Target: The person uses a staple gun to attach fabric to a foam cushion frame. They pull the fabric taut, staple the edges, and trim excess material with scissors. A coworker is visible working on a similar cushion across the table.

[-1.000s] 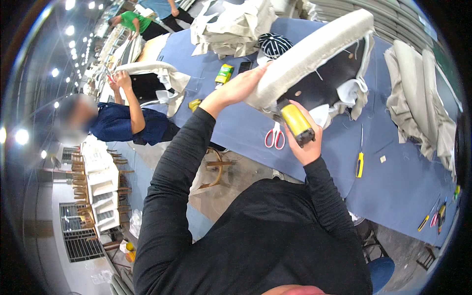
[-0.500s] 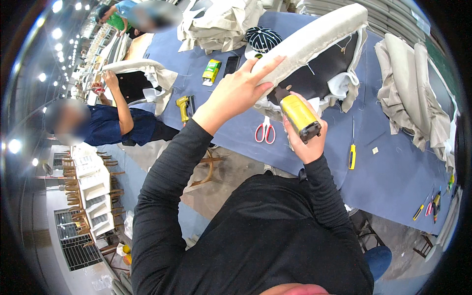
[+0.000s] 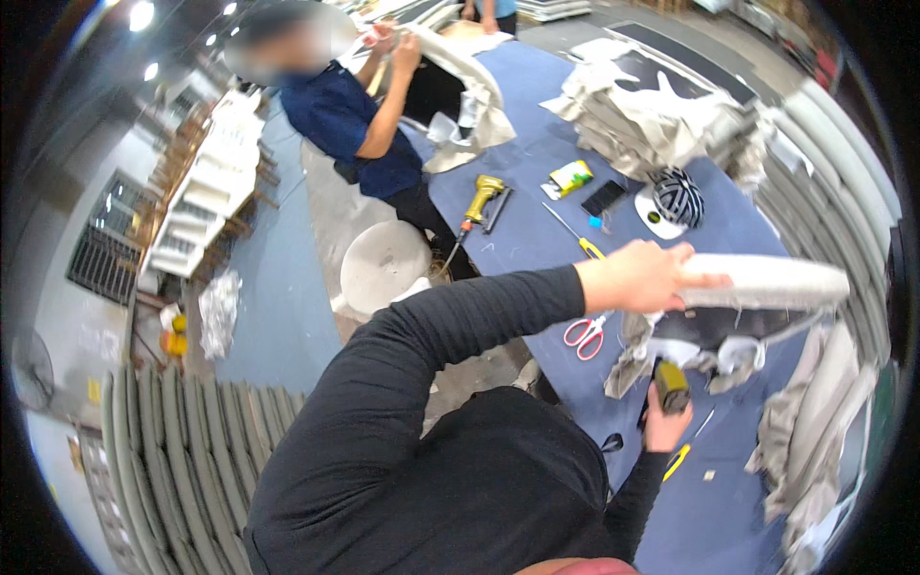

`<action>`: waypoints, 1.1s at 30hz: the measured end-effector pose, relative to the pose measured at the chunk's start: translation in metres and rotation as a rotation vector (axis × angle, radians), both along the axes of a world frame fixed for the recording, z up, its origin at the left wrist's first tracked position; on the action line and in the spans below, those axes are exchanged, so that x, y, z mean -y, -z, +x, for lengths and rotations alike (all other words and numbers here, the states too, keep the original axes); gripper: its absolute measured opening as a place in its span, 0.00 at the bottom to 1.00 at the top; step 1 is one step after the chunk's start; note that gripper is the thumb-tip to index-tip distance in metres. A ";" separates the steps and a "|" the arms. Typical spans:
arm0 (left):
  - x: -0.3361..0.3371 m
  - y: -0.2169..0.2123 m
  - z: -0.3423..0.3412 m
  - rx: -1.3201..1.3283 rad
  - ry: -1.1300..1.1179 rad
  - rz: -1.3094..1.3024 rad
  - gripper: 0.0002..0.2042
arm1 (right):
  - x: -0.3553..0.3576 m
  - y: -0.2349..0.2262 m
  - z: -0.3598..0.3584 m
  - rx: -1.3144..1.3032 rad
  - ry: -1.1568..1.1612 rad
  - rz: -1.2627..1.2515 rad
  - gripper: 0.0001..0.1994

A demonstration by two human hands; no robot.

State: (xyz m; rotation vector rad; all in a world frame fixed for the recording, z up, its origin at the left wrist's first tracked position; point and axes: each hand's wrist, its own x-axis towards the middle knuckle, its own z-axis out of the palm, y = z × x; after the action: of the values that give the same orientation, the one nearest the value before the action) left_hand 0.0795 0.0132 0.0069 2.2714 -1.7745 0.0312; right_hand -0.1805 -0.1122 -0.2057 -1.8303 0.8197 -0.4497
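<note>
Workshop, blue-covered table [image 3: 537,182] strewn with tools. Left hand [image 3: 644,276] lies flat, fingers extended, on the grey upholstered panel [image 3: 767,281] held over the table's near edge. Right hand [image 3: 663,428] grips a yellow staple gun [image 3: 670,384] beneath the panel, just beside red-handled scissors [image 3: 585,335].

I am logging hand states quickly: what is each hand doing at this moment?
Left hand: fingers extended, palm pressed flat on the padded fabric-covered panel, not gripping.
Right hand: closed around the yellow staple gun.
</note>
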 end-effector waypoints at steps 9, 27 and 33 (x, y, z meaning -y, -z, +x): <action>-0.014 -0.020 0.005 -0.269 0.142 -0.001 0.46 | 0.011 0.010 -0.042 -0.214 -0.013 0.167 0.19; -0.001 -0.027 -0.019 -0.437 -0.013 0.037 0.47 | 0.026 -0.003 0.014 0.009 -0.233 -0.223 0.39; -0.025 0.018 0.062 -0.601 -0.095 -0.051 0.49 | 0.017 0.145 -0.034 -0.337 -0.223 -0.284 0.48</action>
State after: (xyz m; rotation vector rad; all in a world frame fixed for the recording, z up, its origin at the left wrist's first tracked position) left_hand 0.1416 0.0380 -0.0113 2.0306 -1.3309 -0.5239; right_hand -0.2141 -0.1287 -0.3511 -2.2733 0.7921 -0.1173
